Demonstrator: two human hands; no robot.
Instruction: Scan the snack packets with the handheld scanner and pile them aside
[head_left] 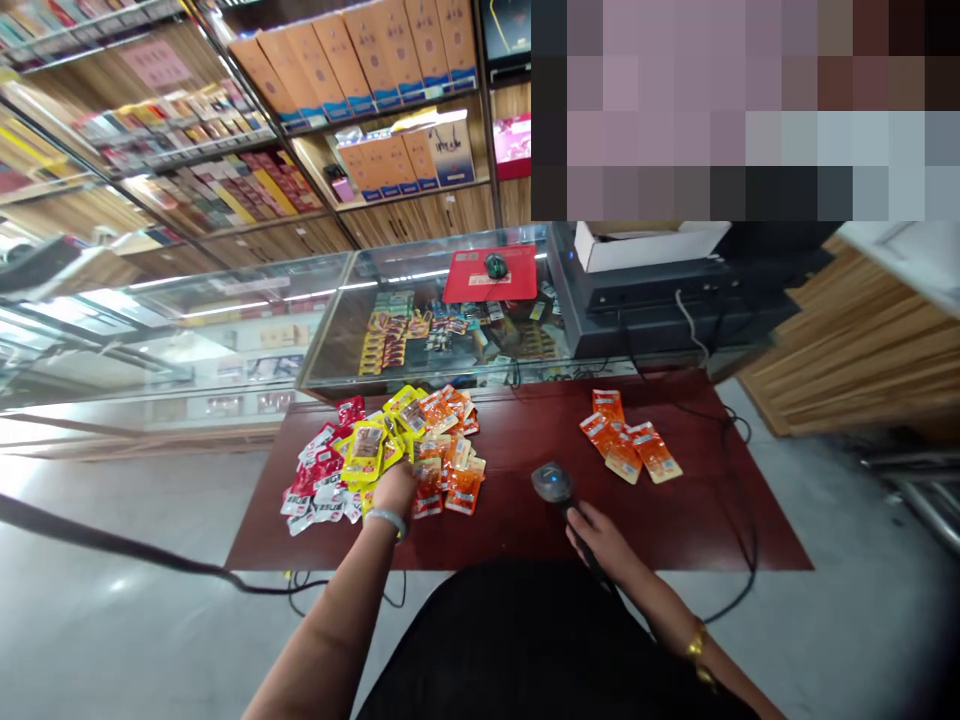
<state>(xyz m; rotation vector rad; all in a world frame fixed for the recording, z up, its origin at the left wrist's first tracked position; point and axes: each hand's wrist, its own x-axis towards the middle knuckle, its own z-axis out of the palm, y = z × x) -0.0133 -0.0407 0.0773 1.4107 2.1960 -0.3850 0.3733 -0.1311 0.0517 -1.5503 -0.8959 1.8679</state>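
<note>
My right hand [600, 540] is wrapped round the handle of a dark barcode scanner [553, 483], whose head has a small blue light and points away from me. My left hand [396, 490] reaches down at the near edge of a pile of snack packets, between the yellow packets [366, 445] and the orange packets [465, 485]. Its fingers are hidden behind the back of the hand, so any hold on a packet does not show. Red-and-white packets [326, 480] lie at the pile's left. A separate small group of orange packets [622, 437] lies to the right.
The packets lie on a dark red tabletop [517, 540]. Behind it stands a glass display counter [330, 350] with a red mat [457, 285] and a mouse [495, 266]. Black machines with an open white box [652, 250] stand right. A black cable [754, 540] hangs over the right side.
</note>
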